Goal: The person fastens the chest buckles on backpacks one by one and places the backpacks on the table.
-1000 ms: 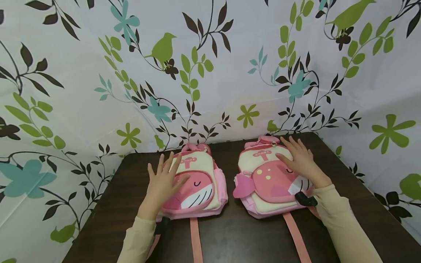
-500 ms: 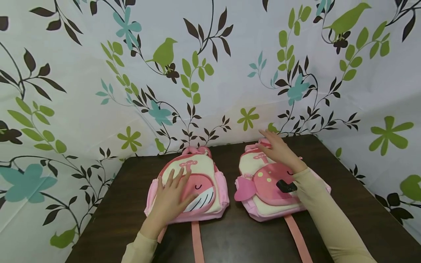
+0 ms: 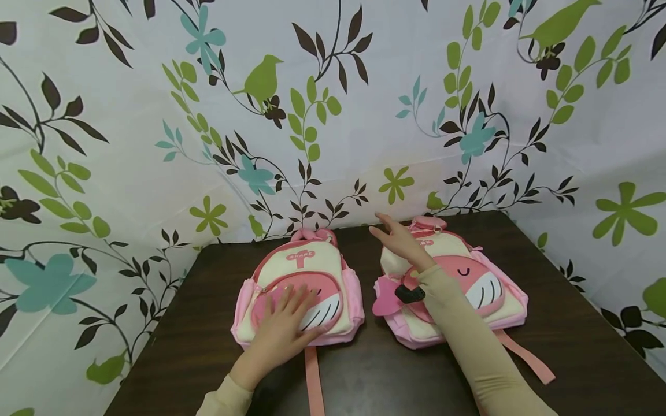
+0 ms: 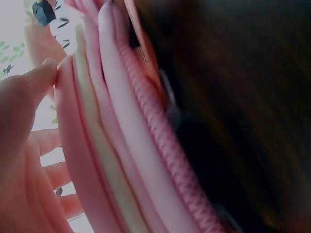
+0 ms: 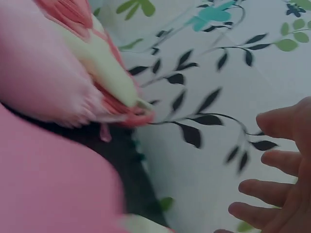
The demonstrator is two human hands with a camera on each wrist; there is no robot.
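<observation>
A: Head view. Bags where?

B: One pink-and-cream fabric backpack (image 3: 312,264) on the left of the dark brown wood-look table (image 3: 374,375), a matching pink-and-cream whale backpack (image 3: 470,277) on the right. Both lie front-up, presumably so the whales face the wearer's camera.

A: Axes?

B: Left bag runs near to far, pink fabric handle (image 3: 314,234) at the far end, barely leaning right. Right bag's top is far too, leaning left. Both whale mouths point right. A flat salmon webbing strap (image 3: 313,378) trails near from the left bag.

A: Hands?

B: Left hand (image 3: 283,329) lies spread over the left bag's rounded pink whale pocket (image 3: 330,289), perhaps steadying it. Right hand (image 3: 400,238) hovers by the right bag's far left corner, fingers extended.

A: Left wrist view?

B: Thumb touches the pocket's pink rim; other fingertips hidden. Looks like a flat touch, no clutch visible.

A: Right wrist view?

B: Right hand apart from the fabric, fingers spread, gripping nothing. Blurred pink fabric near left; can't tell which part. White leaf-print cloth backdrop (image 5: 214,160) beyond.
</observation>
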